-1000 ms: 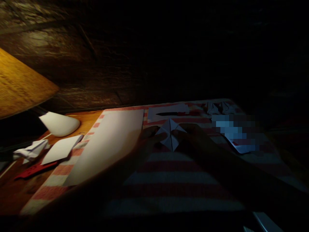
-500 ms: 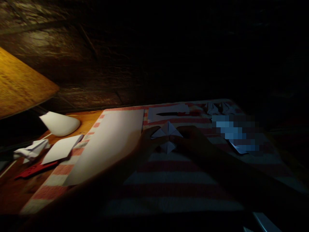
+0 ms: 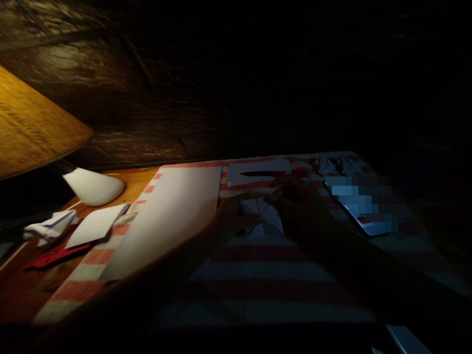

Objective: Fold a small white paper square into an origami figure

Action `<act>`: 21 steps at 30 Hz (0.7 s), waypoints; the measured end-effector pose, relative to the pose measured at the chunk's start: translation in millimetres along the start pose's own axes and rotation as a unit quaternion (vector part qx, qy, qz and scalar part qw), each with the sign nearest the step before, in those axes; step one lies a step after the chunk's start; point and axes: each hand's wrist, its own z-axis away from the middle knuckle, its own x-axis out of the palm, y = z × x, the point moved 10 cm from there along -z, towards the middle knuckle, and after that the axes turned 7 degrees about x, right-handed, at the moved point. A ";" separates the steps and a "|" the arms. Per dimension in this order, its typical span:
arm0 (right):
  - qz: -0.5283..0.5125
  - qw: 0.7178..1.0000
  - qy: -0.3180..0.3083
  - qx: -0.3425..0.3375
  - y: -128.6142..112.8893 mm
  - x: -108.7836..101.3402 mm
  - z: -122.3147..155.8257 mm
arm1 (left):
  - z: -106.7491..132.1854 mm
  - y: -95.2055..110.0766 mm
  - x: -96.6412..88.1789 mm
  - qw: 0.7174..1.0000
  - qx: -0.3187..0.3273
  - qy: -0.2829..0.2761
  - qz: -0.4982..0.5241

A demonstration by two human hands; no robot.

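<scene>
evidently, folded paper (image 3: 271, 217) sits between left fingers (image 3: 246, 217) pinching it and curled right fingers (image 3: 286, 183), their hold unclear.

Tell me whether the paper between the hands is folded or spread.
Folded: the paper between the left hand and right hand shows triangular facets, with creases meeting near its middle.

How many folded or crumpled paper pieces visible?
4: one held piece; two pieces far right on the cloth; one crumpled piece near the lamp base. Others may hide in shadow.
</scene>
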 end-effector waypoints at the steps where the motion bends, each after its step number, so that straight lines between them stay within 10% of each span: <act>1: 0.011 1.000 0.000 -0.004 -1.3 1.0 1.0 | -0.5 3.6 0.9 1.000 0.017 -0.005 -0.005; 10: 0.159 0.986 0.036 -0.046 -15.8 -5.3 6.0 | 8.1 -11.1 -2.9 0.989 -0.084 0.077 0.092; 21: 0.210 0.976 0.006 -0.049 -12.4 2.0 4.8 | 10.2 -15.8 4.2 0.993 -0.112 0.021 0.039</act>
